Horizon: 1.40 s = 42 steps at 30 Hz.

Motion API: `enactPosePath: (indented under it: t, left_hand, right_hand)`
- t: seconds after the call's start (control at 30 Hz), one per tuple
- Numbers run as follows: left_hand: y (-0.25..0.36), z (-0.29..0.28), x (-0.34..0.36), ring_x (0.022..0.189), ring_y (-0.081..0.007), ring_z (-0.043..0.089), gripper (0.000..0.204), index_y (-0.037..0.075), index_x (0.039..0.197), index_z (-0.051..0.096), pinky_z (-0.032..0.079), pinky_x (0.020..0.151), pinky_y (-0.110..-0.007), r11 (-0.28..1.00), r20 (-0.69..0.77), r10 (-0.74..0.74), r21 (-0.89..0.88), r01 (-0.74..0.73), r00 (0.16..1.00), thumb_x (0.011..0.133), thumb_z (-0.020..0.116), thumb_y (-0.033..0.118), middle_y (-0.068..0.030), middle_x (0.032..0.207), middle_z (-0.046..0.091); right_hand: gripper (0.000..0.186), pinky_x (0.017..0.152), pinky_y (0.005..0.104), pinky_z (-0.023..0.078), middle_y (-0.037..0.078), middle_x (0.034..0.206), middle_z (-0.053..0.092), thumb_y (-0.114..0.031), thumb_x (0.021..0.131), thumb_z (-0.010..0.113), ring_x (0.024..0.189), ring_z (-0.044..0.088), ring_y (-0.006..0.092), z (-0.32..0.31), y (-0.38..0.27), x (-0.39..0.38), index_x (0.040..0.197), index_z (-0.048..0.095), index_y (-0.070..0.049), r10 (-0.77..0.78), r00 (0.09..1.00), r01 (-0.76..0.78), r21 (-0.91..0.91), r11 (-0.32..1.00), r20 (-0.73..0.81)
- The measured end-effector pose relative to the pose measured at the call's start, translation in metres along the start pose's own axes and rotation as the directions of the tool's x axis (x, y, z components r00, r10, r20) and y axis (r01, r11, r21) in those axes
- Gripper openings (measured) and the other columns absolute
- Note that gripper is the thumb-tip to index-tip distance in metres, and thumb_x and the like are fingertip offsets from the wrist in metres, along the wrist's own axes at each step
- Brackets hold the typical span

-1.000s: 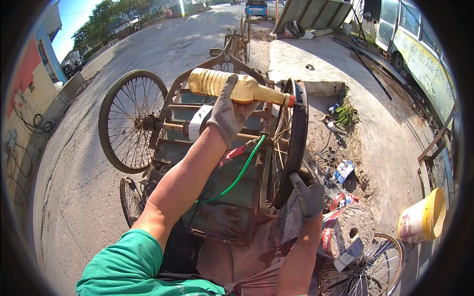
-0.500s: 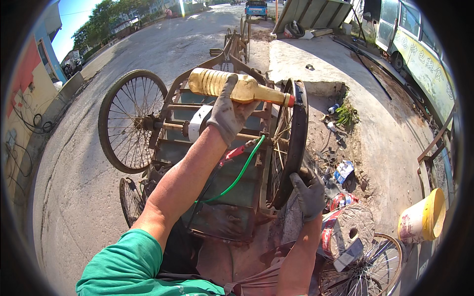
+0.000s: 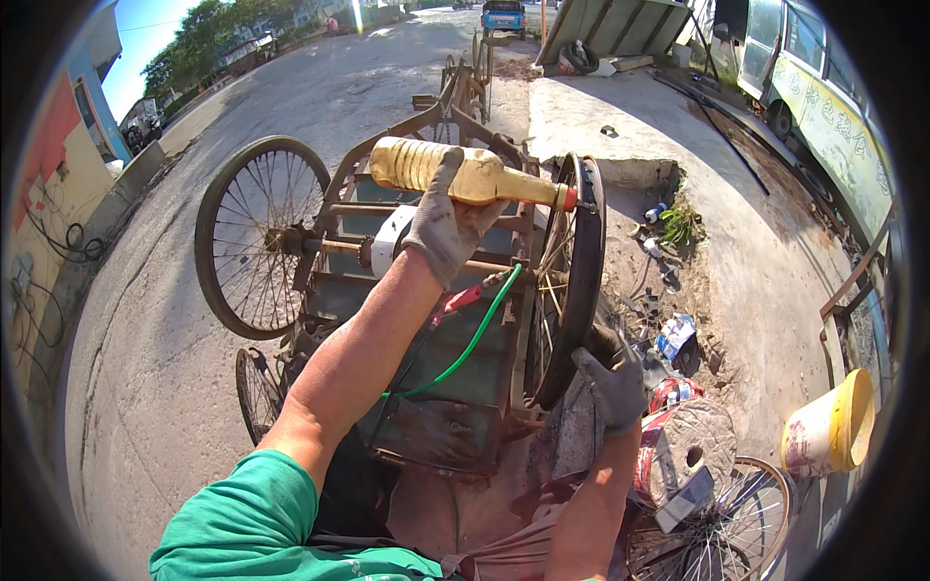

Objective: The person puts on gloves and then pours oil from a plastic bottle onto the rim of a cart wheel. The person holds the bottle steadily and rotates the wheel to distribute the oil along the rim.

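My gloved left hand (image 3: 449, 228) is wrapped round a yellowish plastic bottle (image 3: 436, 172), which lies nearly level above the upturned cart frame (image 3: 334, 211). Its narrow neck points right, and the red tip (image 3: 568, 198) meets the upper part of the right spoked wheel (image 3: 584, 281). Lower on that wheel's outer side is my gloved right hand (image 3: 612, 382), its fingers curled at the dark outer edge and its thumb beside it. Some of those fingertips are hidden. Below the bottle, a green hose (image 3: 475, 339) and a red-handled tool (image 3: 458, 302) rest across the frame.
A second spoked wheel (image 3: 262, 237) is on the frame's left. Near my right forearm lie a stone-like round block (image 3: 683, 441) and a loose wheel (image 3: 722, 528). A yellow-and-white bucket (image 3: 823, 424) stands farther right. Broken ground with litter (image 3: 675, 336) borders the right wheel.
My right hand has shifted slightly down and to the right along the wheel's edge. The bottle and my left hand have stayed almost in place.
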<state>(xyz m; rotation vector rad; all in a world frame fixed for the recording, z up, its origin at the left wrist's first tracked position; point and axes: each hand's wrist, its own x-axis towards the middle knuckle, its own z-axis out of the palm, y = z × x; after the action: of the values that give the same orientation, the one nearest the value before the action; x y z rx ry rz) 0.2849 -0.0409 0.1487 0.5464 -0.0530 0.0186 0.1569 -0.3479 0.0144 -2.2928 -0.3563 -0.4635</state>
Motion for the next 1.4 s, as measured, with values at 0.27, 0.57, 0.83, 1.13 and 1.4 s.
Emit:
enactPosePath:
  t: [0.27, 0.57, 0.83, 1.13, 1.4]
  left_hand:
    - [-0.002, 0.003, -0.006, 0.123, -0.0331, 0.070, 0.045, 0.008, 0.131, 0.065, 0.064, 0.104, -0.049, 1.000, -0.030, 0.016, 0.005, -0.016, 0.999, 0.101, 0.080, 0.037, -0.0126, 0.128, 0.072]
    - [-0.001, 0.004, -0.001, 0.121, -0.0335, 0.071, 0.042, 0.007, 0.129, 0.067, 0.066, 0.101, -0.044, 1.000, -0.045, 0.022, 0.023, -0.021, 0.999, 0.102, 0.077, 0.037, -0.0125, 0.126, 0.073]
    - [-0.003, 0.011, -0.001, 0.118, -0.0336, 0.072, 0.042, 0.007, 0.129, 0.068, 0.068, 0.087, -0.037, 0.999, -0.088, 0.045, 0.023, -0.043, 0.995, 0.102, 0.078, 0.038, -0.0131, 0.125, 0.073]
    - [-0.004, 0.007, -0.001, 0.118, -0.0343, 0.072, 0.042, 0.006, 0.129, 0.067, 0.066, 0.075, -0.031, 1.000, -0.055, 0.025, -0.004, -0.026, 0.998, 0.104, 0.075, 0.039, -0.0126, 0.125, 0.073]
    - [-0.004, 0.012, 0.000, 0.117, -0.0338, 0.072, 0.042, 0.005, 0.127, 0.068, 0.069, 0.095, -0.041, 0.998, -0.079, 0.058, 0.027, -0.056, 0.995, 0.103, 0.076, 0.039, -0.0132, 0.124, 0.073]
  right_hand:
    - [0.040, 0.085, 0.0414, 0.058, 0.017, 0.102, 0.080, -0.034, 0.092, 0.085, 0.092, 0.076, 0.0291, 0.002, -0.011, 0.008, 0.119, 0.081, -0.005, 0.254, 0.964, -0.251, 0.584, 0.772, 0.079]
    - [0.034, 0.083, 0.0358, 0.058, 0.012, 0.101, 0.082, -0.022, 0.094, 0.082, 0.089, 0.076, 0.0188, -0.001, -0.019, 0.011, 0.120, 0.079, -0.001, 0.221, 0.972, -0.223, 0.605, 0.765, 0.080]
    - [0.033, 0.084, 0.0331, 0.059, 0.010, 0.102, 0.081, -0.018, 0.095, 0.082, 0.091, 0.075, 0.0155, 0.000, -0.021, 0.012, 0.123, 0.078, 0.000, 0.244, 0.966, -0.242, 0.652, 0.718, 0.090]
    - [0.035, 0.085, 0.0312, 0.060, 0.010, 0.105, 0.081, -0.017, 0.096, 0.082, 0.093, 0.075, 0.0143, 0.000, -0.019, 0.011, 0.126, 0.076, 0.001, 0.218, 0.972, -0.221, 0.666, 0.712, 0.089]
    - [0.036, 0.087, 0.0324, 0.060, 0.011, 0.105, 0.082, -0.017, 0.096, 0.081, 0.093, 0.076, 0.0158, -0.003, -0.024, 0.012, 0.125, 0.076, 0.002, 0.206, 0.975, -0.209, 0.640, 0.740, 0.081]
